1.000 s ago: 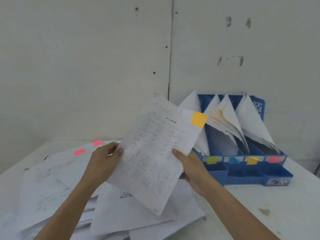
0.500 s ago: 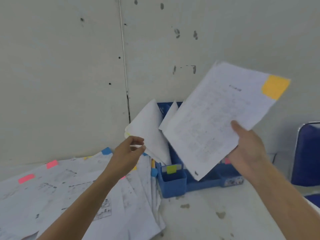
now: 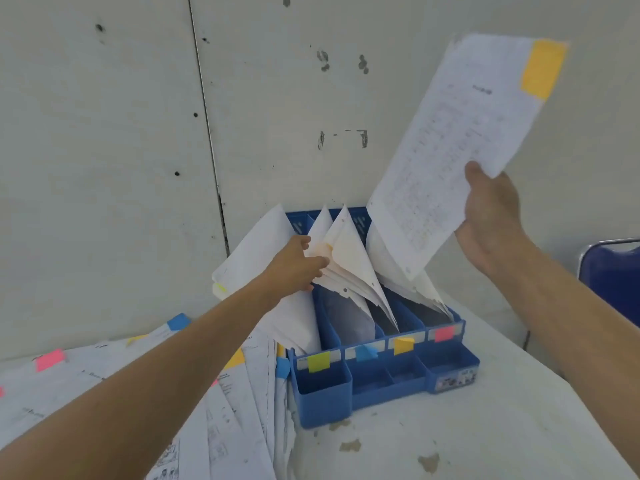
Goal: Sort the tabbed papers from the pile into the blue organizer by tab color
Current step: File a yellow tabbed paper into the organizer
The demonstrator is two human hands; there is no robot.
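Along the table's [image 3: 485, 427] left edge: the pile of tabbed papers [image 3: 93, 358] is big, with pink, blue and orange tabs showing, so I'd say most of the sorting is left. Left hand [image 3: 294, 268], fingers straight, pushes filed sheets aside in the blue organizer [image 3: 322, 400] at the back edge. All four slots hold paper. Right hand [image 3: 491, 223] pinches the orange-tabbed paper [image 3: 450, 143], raised above the organizer's right side and not yet filed. Orange label [image 3: 402, 344] marks the third slot.

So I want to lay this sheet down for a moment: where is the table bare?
Bare tabletop lies in front and right of the blue organizer. Left of it the paper pile crowds the table.
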